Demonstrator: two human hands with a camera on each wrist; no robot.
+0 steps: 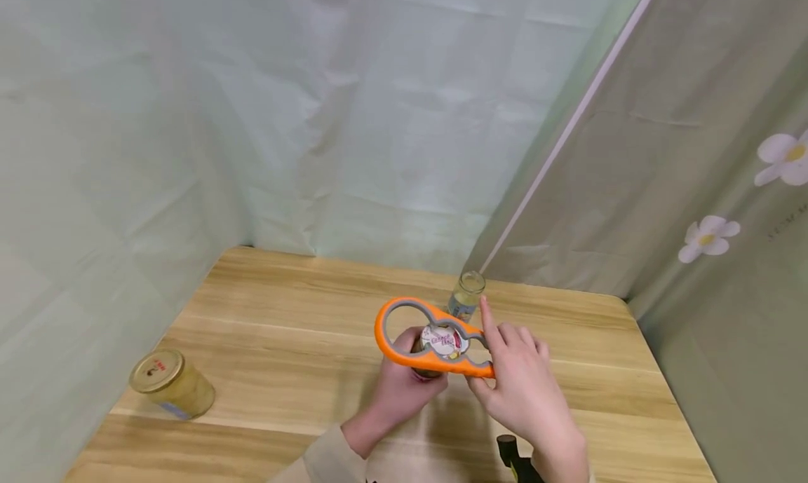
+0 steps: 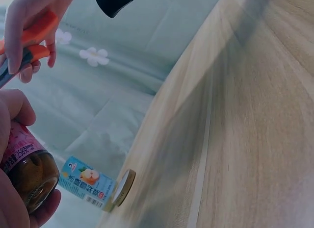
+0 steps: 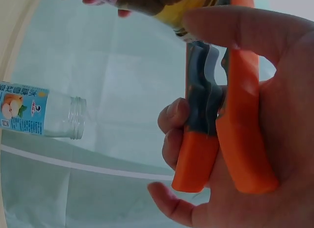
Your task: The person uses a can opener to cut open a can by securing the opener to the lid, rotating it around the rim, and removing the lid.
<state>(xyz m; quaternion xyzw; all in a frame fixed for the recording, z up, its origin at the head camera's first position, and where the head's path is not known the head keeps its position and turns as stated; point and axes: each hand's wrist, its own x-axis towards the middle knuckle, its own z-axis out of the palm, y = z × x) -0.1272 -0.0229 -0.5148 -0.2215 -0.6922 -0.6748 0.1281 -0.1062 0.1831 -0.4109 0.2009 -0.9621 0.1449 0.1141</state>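
My left hand [image 1: 404,392] grips a small glass jar [image 2: 37,176] with a pink label, its white printed lid [image 1: 442,341] facing up. Over that lid lies an orange jar opener [image 1: 434,362] with a grey scalloped lining, the lid within one of its narrower openings. My right hand [image 1: 527,388] holds the opener by its handle end, index finger extended. In the right wrist view, the thumb reaches along the opener [image 3: 240,120] and other fingers curl round the handles. Just behind the hands stands an uncapped glass jar [image 1: 465,298] with a blue label.
A lidded jar [image 1: 183,392] with pale yellow contents stands on the left of the wooden table [image 1: 278,308]. In the left wrist view, a gold-rimmed lid [image 2: 128,186] is by the base of the blue-labelled jar. Pale curtains [image 1: 379,118] hang behind and beside the table.
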